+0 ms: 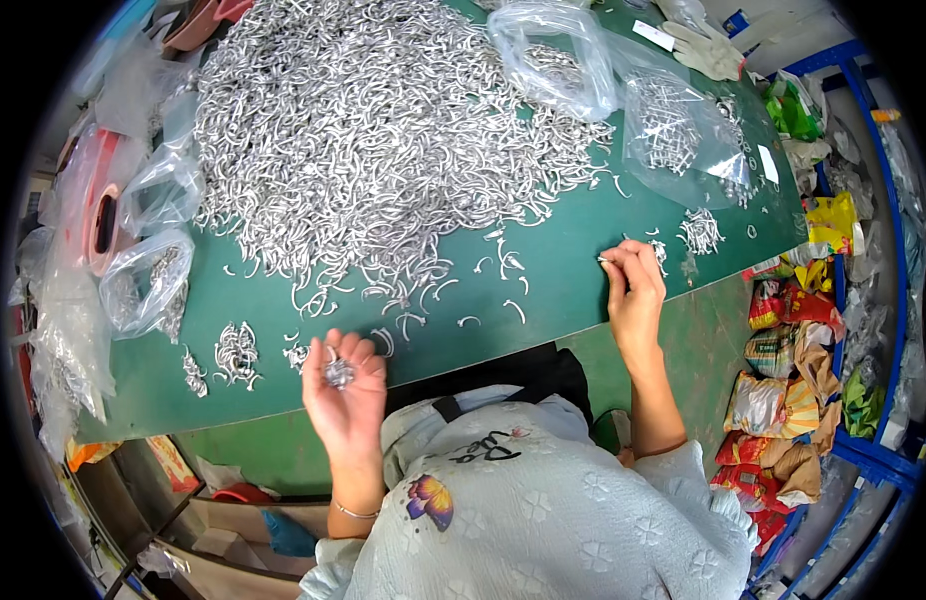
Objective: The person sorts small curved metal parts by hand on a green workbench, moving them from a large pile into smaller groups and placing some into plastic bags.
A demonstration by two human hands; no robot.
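Note:
A big heap of small curved silvery metal pieces [353,130] covers the far middle of the green table [563,290]. Palm up at the near edge, my left hand [345,400] cups a few metal pieces [338,374], its fingers curled and slightly blurred. To the right, my right hand [636,285] hovers by the table with thumb and forefinger pinched on a tiny silvery piece [603,259], mostly hidden. Loose curved pieces lie scattered between the heap and my hands. Beside my left hand sits a small pile [236,355]; another pile [700,232] lies right of my right hand.
Clear plastic bags with metal pieces lie at the right [673,130] and left [148,285]. A pale glove [705,50] rests at the far right corner. Pink bins [101,205] line the left side. A blue rack [888,240] and colourful sacks [773,400] stand to the right.

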